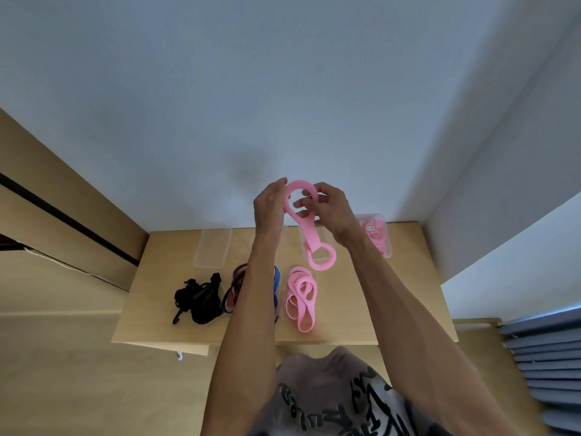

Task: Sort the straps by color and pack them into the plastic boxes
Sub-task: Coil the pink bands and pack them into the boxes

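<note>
Both hands hold one pink strap (309, 237) up above the wooden table (408, 309). My left hand (270, 209) grips the left side of its upper loop, and my right hand (327, 209) pinches the right side. The strap's lower loop hangs free over the table. More pink straps (300, 297) lie heaped in a clear box below. A black strap bundle (198, 298) and striped blue and purple straps (234, 289) lie at the left, partly hidden by my left forearm.
An empty clear plastic box (212, 248) stands at the back left of the table. Another clear box with pink pieces (375, 236) sits at the back right against the wall. Grey slats (544, 357) are at the far right.
</note>
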